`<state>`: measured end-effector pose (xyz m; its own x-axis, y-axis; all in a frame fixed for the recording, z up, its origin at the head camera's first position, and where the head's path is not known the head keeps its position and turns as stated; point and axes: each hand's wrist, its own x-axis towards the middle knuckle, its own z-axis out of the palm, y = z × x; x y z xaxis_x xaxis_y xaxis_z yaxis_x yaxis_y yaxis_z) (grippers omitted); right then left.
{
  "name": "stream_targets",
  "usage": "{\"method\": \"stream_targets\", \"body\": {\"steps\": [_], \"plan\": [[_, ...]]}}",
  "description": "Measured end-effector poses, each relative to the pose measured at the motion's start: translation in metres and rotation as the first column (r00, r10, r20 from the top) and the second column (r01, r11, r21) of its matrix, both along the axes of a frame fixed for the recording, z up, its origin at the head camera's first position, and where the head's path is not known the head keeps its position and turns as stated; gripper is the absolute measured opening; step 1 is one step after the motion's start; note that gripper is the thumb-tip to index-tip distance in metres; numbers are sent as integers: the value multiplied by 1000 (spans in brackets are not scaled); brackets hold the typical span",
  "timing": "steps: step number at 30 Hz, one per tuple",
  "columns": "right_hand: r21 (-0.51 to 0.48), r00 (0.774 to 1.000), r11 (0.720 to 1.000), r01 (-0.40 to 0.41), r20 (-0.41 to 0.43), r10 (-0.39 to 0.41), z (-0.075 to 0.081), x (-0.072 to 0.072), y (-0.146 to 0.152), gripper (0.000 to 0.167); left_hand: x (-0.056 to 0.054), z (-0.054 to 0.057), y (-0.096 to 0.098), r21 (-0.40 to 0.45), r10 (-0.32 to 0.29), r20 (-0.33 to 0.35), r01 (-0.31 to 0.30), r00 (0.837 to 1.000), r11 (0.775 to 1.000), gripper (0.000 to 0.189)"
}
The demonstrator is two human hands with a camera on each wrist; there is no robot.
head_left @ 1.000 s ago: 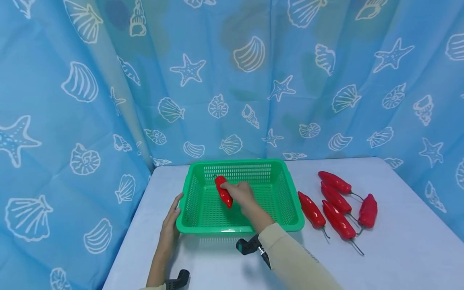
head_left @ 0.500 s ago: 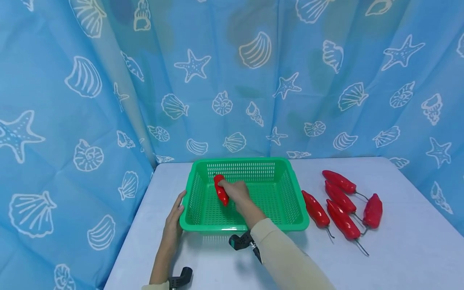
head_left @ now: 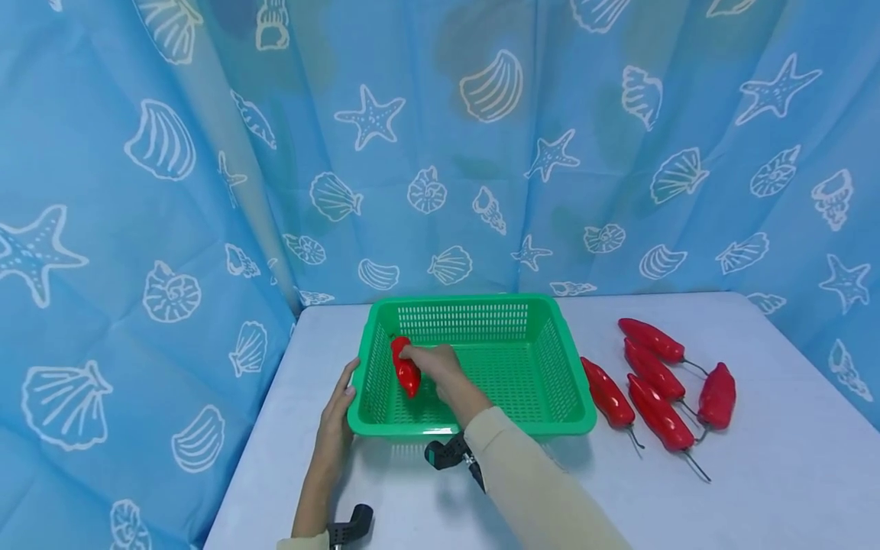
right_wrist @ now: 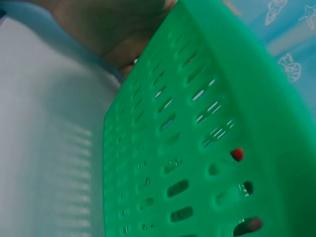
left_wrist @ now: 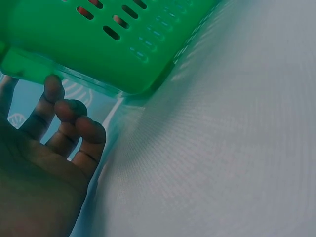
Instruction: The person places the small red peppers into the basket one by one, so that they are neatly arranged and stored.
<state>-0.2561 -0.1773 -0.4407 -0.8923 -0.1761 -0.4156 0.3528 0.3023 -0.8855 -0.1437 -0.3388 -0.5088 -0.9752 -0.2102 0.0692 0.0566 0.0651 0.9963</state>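
Observation:
My right hand grips a red chili pepper inside the green plastic basket, near its left wall. The pepper's stem end points away and its tip toward me. At the basket's left side, my left hand rests its extended fingers along the rim. In the left wrist view, the fingers of the left hand are slightly bent at the basket's edge. The basket wall fills most of the right wrist view and hides the right hand; a red spot of pepper shows through one slot.
Several red peppers with dark stems lie right of the basket; the closest pepper is beside its right wall, and another pepper lies farthest right. A white-covered table carries everything. A blue shell-print curtain stands behind and at the left.
My right hand has carried the pepper left, closer to the basket's left wall. The left hand stays at the rim. The head view has shifted slightly, so the scene sits farther right.

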Motion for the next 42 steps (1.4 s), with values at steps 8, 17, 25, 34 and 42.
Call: {"method": "stream_targets", "body": {"steps": [8, 17, 25, 34, 42], "plan": [[83, 996, 993, -90, -10, 91, -5, -2, -5, 59, 0, 0, 0, -14, 14, 2, -14, 1000, 1000, 52], [260, 979, 954, -150, -98, 180, -6, 0, -6, 44, 0, 0, 2, -15, 8, -7, -8, 1000, 1000, 52], [415, 952, 881, -226, -97, 290, 0, 6, -8, 32, 0, 2, 0, -17, 2, 2, -2, 1000, 1000, 52], [413, 936, 865, -284, -75, 343, -6, 6, -7, 33, 0, -3, 0, -12, 13, 14, -12, 1000, 1000, 54], [389, 918, 870, -302, -126, 375, 2, 4, 0, 33, -1, 0, -1, -13, 24, 27, -24, 999, 1000, 53]]}}
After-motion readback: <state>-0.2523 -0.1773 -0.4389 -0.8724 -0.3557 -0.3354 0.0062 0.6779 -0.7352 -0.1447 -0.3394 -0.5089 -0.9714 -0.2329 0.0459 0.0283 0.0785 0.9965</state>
